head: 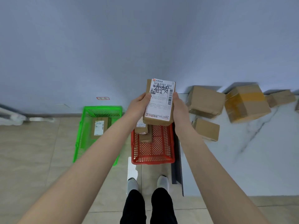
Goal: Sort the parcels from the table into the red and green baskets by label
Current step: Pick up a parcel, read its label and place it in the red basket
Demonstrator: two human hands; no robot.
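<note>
Head view, label-reading step. A person holds one parcel upright in both hands, its white label turned toward the camera. The left hand grips the parcel's left edge and the right hand grips its right edge, each with the thumb on the labelled face and the fingers wrapped behind. The parcel is in the air, directly above the far end of the red basket, which stands on the floor just beside the table and already contains small parcels. The green basket stands on the floor to its left and holds one flat parcel with its label up. A small red-bordered tag is fixed to the wall above the green basket; its writing is too small to read. Four boxes lie unsorted on the table. The step in hand appears to be inspection of the label, so the sort is judged partly done. The next move calls for a decision between baskets: red needs only a lowering and release, whereas green needs a carry to the left. Which basket this label indicates cannot be told.
</note>
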